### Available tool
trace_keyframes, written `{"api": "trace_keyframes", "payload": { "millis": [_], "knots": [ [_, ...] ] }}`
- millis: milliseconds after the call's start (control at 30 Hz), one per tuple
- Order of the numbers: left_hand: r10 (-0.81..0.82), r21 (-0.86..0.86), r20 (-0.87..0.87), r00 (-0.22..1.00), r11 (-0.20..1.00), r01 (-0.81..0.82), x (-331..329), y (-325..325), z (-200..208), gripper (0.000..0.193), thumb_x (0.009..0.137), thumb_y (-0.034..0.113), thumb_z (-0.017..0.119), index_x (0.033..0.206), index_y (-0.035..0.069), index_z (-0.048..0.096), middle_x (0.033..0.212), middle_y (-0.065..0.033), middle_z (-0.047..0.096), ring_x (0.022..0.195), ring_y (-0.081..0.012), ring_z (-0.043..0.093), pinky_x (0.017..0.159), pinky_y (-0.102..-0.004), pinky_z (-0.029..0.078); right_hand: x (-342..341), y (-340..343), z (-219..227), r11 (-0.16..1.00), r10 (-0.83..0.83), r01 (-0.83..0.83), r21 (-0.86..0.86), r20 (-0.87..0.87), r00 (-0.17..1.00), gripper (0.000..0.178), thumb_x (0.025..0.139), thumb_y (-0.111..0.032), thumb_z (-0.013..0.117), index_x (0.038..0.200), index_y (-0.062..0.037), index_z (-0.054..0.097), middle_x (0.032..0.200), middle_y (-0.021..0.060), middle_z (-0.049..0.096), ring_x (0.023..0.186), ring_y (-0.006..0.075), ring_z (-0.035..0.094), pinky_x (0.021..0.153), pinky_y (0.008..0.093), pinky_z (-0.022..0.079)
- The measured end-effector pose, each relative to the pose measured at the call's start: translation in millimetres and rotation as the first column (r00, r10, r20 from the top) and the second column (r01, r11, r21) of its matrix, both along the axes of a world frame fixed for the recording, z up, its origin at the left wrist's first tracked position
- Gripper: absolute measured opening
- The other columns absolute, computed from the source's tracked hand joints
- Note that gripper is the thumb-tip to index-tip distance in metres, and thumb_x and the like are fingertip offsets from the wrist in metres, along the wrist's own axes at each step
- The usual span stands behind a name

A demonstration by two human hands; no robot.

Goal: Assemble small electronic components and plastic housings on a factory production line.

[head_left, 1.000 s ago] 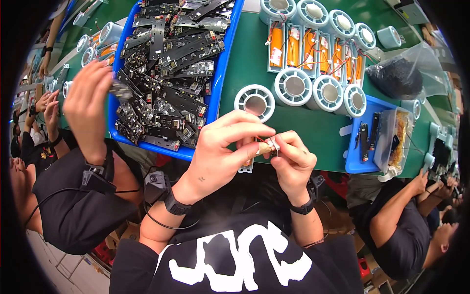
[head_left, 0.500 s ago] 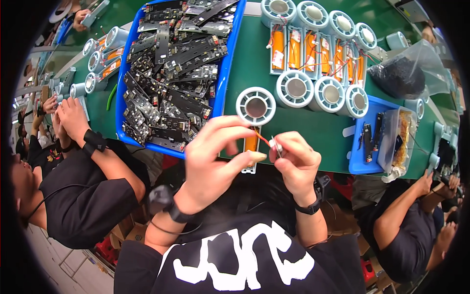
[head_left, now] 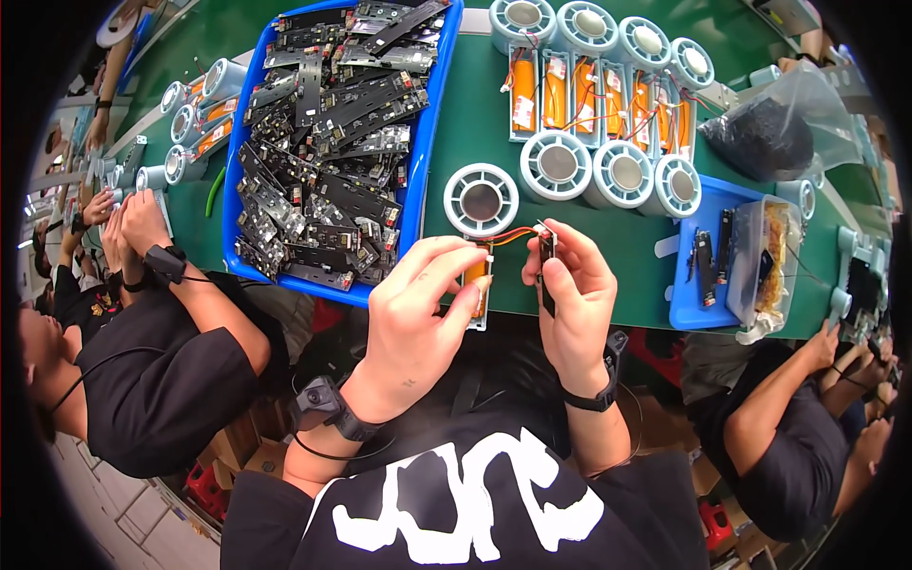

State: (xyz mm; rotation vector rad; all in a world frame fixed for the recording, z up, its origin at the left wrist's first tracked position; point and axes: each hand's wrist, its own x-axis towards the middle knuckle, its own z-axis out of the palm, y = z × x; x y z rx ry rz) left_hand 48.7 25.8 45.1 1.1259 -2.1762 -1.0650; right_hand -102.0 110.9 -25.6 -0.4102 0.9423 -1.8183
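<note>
My right hand (head_left: 578, 294) grips a narrow black circuit board (head_left: 547, 275), held upright between thumb and fingers. Red and orange wires (head_left: 513, 234) reach its top end from the light-blue round-headed unit (head_left: 480, 199) in front of me. My left hand (head_left: 418, 309) is over the lower part of that unit, beside its orange battery (head_left: 474, 273). Its thumb and forefinger are curved with a gap between the tips. Close to the forefinger tip is a small white piece, and whether the finger touches it I cannot tell.
On the left, a blue bin (head_left: 418, 180) is heaped with black circuit boards. Similar units with orange batteries (head_left: 556, 95) stand in rows at the back. To the right are a blue tray (head_left: 679, 294), a clear plastic box (head_left: 768, 256) and a bag of black material (head_left: 769, 138). People work on both sides.
The circuit board has turned more upright in my right hand, its dark face now showing. My left hand's thumb and fingers have drawn closer together. The whole view has shifted slightly.
</note>
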Motion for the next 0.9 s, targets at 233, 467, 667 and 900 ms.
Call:
{"api": "trace_keyframes", "payload": {
  "millis": [233, 467, 667, 900],
  "knots": [
    [-0.002, 0.042, -0.116, 0.993, 0.999, 0.007, -16, 7, -16, 0.02, 0.082, -0.003, 0.076, 0.101, 0.001, 0.071, 0.102, -0.0124, 0.069, 0.072, -0.0232, 0.068, 0.061, -0.0323, 0.055, 13, 8, 3, 0.994, -0.092, 0.104, 0.041, -0.224, 0.97, 0.04, 0.093, 0.004, 0.067, 0.132, 0.0038, 0.058, 0.12, 0.0108, 0.065, 0.101, 0.0145, 0.063, 0.089, 0.0292, 0.053],
    [-0.089, -0.244, -0.189, 0.978, 0.969, 0.041, -19, 4, -42, 0.018, 0.081, -0.004, 0.076, 0.097, 0.002, 0.07, 0.096, -0.0105, 0.07, 0.07, -0.0269, 0.068, 0.06, -0.0319, 0.055, 10, 19, -3, 0.993, -0.075, 0.098, 0.062, -0.304, 0.95, 0.04, 0.092, 0.008, 0.068, 0.13, 0.0045, 0.058, 0.121, 0.0111, 0.064, 0.105, 0.0156, 0.063, 0.092, 0.0289, 0.053],
    [-0.119, -0.294, -0.166, 0.979, 0.954, 0.066, -17, 1, -45, 0.019, 0.08, -0.004, 0.076, 0.097, 0.002, 0.07, 0.093, -0.0102, 0.069, 0.072, -0.0267, 0.066, 0.061, -0.0329, 0.054, 5, 26, -4, 0.987, -0.011, 0.085, 0.138, -0.466, 0.885, 0.038, 0.091, 0.012, 0.066, 0.127, 0.0055, 0.059, 0.117, 0.0139, 0.068, 0.104, 0.0193, 0.069, 0.091, 0.0296, 0.057],
    [-0.107, -0.313, -0.136, 0.985, 0.948, 0.06, -17, 2, -42, 0.021, 0.078, -0.006, 0.077, 0.098, 0.001, 0.072, 0.091, -0.0115, 0.069, 0.078, -0.0263, 0.065, 0.063, -0.0336, 0.052, 8, 22, 1, 0.988, -0.026, 0.088, 0.126, -0.426, 0.904, 0.037, 0.088, 0.013, 0.07, 0.123, 0.0051, 0.062, 0.115, 0.0141, 0.069, 0.102, 0.0189, 0.07, 0.092, 0.0302, 0.058]
  ]
}}
